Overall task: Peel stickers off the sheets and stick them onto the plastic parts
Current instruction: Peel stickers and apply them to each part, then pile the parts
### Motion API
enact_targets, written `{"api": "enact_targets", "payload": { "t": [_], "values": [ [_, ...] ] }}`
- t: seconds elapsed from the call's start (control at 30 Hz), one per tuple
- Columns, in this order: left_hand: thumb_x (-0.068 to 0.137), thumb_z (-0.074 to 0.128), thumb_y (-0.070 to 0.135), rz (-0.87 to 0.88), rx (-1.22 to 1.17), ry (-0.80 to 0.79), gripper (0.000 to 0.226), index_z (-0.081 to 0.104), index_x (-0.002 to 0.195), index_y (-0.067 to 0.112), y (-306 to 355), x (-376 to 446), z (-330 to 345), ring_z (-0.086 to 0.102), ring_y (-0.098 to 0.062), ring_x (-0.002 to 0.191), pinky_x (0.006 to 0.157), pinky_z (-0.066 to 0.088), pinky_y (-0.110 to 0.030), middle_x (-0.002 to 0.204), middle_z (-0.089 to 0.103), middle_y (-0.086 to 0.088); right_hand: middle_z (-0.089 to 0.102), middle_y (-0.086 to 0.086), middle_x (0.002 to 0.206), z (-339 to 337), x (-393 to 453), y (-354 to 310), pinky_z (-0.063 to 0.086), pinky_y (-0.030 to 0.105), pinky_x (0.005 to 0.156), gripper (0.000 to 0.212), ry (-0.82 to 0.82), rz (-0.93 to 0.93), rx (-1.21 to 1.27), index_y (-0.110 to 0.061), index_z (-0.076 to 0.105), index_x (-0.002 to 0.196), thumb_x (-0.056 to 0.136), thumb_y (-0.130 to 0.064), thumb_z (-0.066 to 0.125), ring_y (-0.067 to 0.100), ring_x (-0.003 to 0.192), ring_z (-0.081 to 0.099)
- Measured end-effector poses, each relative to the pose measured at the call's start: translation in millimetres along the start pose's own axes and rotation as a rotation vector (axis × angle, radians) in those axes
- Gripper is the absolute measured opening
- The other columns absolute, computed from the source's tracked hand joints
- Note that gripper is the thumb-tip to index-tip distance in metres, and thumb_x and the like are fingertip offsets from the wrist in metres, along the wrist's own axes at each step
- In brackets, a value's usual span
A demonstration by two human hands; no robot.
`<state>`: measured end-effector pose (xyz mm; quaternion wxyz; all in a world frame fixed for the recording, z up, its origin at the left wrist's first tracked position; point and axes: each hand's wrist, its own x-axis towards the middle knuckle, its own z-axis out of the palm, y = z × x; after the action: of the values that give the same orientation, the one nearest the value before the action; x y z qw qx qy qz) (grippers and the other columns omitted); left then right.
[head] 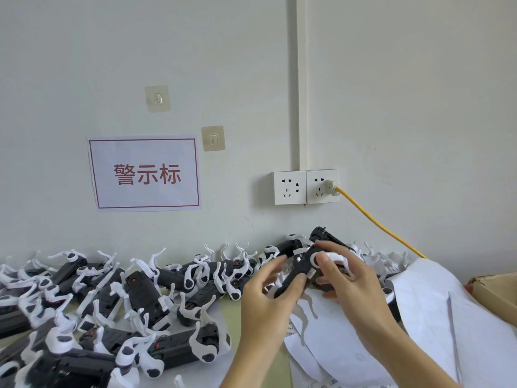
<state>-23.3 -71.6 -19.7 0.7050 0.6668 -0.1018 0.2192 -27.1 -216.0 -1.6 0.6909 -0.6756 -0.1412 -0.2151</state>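
Note:
A black plastic part (296,275) with white curved arms is held up above the table's right half. My left hand (268,292) grips its lower end, fingers curled around the body. My right hand (347,275) holds the upper end, thumb pressing near a white ring on the part. A small pale sticker (311,273) shows on the part's side between the two hands. White sticker sheets (425,312) lie on the table under and to the right of my hands.
A heap of several identical black and white parts (112,303) covers the table's left and back. A cardboard box (495,289) stands at the right edge. A yellow cable (377,222) runs from the wall socket (306,187) down to the right.

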Motion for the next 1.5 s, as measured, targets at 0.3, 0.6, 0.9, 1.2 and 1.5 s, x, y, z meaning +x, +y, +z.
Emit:
{"api": "enact_targets", "payload": {
  "t": [0.3, 0.6, 0.9, 1.2, 1.5],
  "values": [
    [0.063, 0.082, 0.055, -0.176, -0.224, 0.058, 0.061, 0.063, 0.111, 0.022, -3.8, 4.8, 1.9, 0.072, -0.010, 0.085, 0.067, 0.052, -0.019, 0.092, 0.077, 0.003, 0.074, -0.012, 0.099, 9.0, 0.0, 0.2, 0.056, 0.027, 0.064, 0.014, 0.249, 0.024, 0.175, -0.054, 0.069, 0.101, 0.093, -0.047, 0.060, 0.015, 0.078, 0.075],
    [0.069, 0.086, 0.051, -0.189, -0.328, 0.141, 0.063, 0.062, 0.119, 0.021, -8.2, 10.1, -1.8, 0.073, -0.021, 0.085, 0.076, 0.058, -0.036, 0.087, 0.073, 0.007, 0.064, -0.004, 0.121, 4.9, -1.6, -0.1, 0.053, 0.024, 0.059, 0.029, 0.078, 0.038, 0.097, -0.046, 0.061, 0.125, 0.098, -0.046, 0.053, 0.022, 0.077, 0.073],
    [0.092, 0.060, 0.020, -0.227, -0.252, 0.054, 0.025, 0.059, 0.067, 0.026, -2.5, 8.2, -5.5, 0.049, -0.023, 0.082, 0.076, 0.037, -0.034, 0.070, 0.054, -0.002, 0.059, 0.004, 0.121, -3.2, -7.7, -6.3, 0.057, 0.034, 0.088, 0.041, -0.070, -0.073, -0.032, -0.040, 0.061, 0.120, 0.080, -0.042, 0.065, 0.015, 0.099, 0.070],
    [0.099, 0.061, 0.029, -0.215, -0.311, 0.209, 0.022, 0.064, 0.102, 0.007, -12.5, 13.5, -8.6, 0.058, -0.020, 0.077, 0.086, 0.046, -0.036, 0.061, 0.056, -0.003, 0.051, -0.016, 0.119, -1.0, -8.6, -4.4, 0.050, 0.015, 0.081, 0.043, -0.135, -0.289, -0.365, -0.045, 0.056, 0.116, 0.076, -0.050, 0.071, 0.008, 0.105, 0.057],
    [0.089, 0.073, 0.027, -0.303, -0.286, 0.291, 0.021, 0.064, 0.099, 0.012, -7.3, 11.3, -11.0, 0.061, -0.016, 0.062, 0.063, 0.044, -0.029, 0.062, 0.065, -0.001, 0.050, -0.034, 0.122, -12.2, -0.2, -0.8, 0.051, 0.013, 0.081, 0.039, -0.159, -0.257, -0.464, -0.058, 0.053, 0.118, 0.083, -0.053, 0.069, -0.006, 0.108, 0.055]
  ]
}}
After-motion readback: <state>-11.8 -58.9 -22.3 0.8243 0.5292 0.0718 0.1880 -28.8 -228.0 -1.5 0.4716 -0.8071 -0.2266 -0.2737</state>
